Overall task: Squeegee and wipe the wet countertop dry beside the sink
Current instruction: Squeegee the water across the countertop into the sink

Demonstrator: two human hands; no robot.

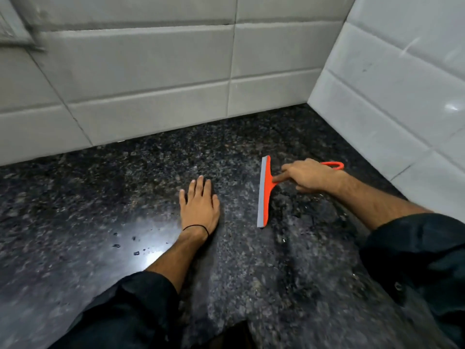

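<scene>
The squeegee [266,187] sits on the dark speckled counter [113,187], right of centre. Its grey rubber edge runs from 12 to 6 o'clock and faces 9 o'clock. The orange handle points off toward 3 o'clock, and its hanging loop [336,165] pokes out past the knuckles. My right hand [308,176] lies over that handle, fingers curled about it and thumb tucked beneath. The index finger is stretched forward onto the neck just behind the blade. I judge that finger is there to press the rubber flat on the stone, so a pull toward 9 o'clock would drive the water ahead of it.

My left hand [200,205] is at 9 o'clock of the blade and a little apart from it. It lies spread palm-down on the counter with the fingers straight, holding nothing. It reads to me as a prop for the lean while the other arm reaches out. A thin black band [196,227] circles its wrist.

Water beads [136,253] glint in the glare patch at 7 o'clock of the left hand, so that stretch is undried. The blade's path would have to carry that way.

Pale tiled wall [151,71] closes the counter at 12 o'clock. A second tiled face [402,96] meets it at 2 o'clock, which puts the squeegee near the corner. Dark sleeves [141,298] cover both forearms. No sink or cloth shows.
</scene>
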